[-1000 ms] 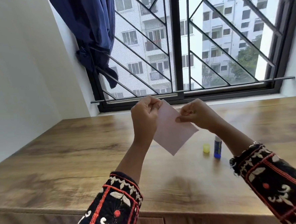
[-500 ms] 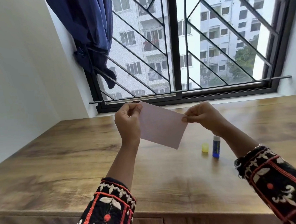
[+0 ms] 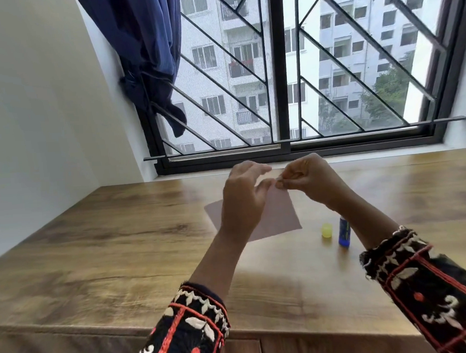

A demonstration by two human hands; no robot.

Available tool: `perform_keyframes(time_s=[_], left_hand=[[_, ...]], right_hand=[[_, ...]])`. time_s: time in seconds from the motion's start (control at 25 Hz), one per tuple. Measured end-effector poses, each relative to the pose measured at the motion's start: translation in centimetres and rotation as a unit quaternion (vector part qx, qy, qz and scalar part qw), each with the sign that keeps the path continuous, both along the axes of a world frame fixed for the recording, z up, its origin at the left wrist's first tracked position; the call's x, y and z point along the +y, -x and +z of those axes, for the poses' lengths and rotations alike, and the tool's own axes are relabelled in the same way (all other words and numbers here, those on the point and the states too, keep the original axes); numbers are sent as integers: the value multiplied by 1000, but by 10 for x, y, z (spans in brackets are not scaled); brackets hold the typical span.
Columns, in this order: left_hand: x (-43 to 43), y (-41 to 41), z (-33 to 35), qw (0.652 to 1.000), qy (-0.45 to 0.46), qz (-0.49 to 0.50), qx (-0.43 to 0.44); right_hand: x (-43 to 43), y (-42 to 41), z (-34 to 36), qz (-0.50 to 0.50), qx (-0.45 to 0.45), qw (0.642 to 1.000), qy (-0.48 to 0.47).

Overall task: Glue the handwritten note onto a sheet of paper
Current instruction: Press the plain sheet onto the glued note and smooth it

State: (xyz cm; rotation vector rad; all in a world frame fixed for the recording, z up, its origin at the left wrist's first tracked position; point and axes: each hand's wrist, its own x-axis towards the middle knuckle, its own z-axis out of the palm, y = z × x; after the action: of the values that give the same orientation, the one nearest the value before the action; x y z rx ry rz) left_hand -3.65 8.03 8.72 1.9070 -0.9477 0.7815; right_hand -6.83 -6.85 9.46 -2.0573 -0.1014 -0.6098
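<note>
A pale pink sheet of paper (image 3: 282,217) hangs low over the wooden table (image 3: 115,238), tilted; no writing shows on the side facing me. My right hand (image 3: 312,181) pinches its top corner between thumb and fingers. My left hand (image 3: 242,197) is in front of the sheet with its fingers spread and covers the sheet's middle. A blue glue stick (image 3: 344,232) stands uncapped on the table just right of the sheet, below my right wrist. Its yellow cap (image 3: 327,230) sits beside it on the left.
The table runs up to a barred window (image 3: 281,91) at the back. A dark blue curtain (image 3: 148,58) hangs at the window's left side. A white wall (image 3: 32,120) borders the table on the left.
The sheet has come down from in front of the window to just over the table. My left hand has let go of its edge and spread open; my right hand has kept its pinch.
</note>
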Motion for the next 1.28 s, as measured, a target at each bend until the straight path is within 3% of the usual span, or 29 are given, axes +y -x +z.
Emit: perform_keyframes(time_s=[0.16, 0.48, 0.96, 1.12, 1.2, 1.28], left_hand=[[-6, 0, -1, 998, 11, -43, 42], [-4, 0, -1, 989, 100, -20, 108], [6, -15, -5, 948, 241, -1, 206], [4, -15, -13, 916, 314, 44, 244], [3, -16, -15, 897, 343, 63, 271], [3, -17, -16, 885, 355, 61, 295]], right_hand=[[6, 2, 3, -10, -8, 998, 66], [1, 7, -7, 2, 25, 998, 56], [-11, 15, -24, 13, 3, 995, -96], [4, 17, -35, 15, 11, 979, -203], [16, 19, -46, 29, 48, 975, -215], [24, 17, -51, -18, 45, 980, -193]])
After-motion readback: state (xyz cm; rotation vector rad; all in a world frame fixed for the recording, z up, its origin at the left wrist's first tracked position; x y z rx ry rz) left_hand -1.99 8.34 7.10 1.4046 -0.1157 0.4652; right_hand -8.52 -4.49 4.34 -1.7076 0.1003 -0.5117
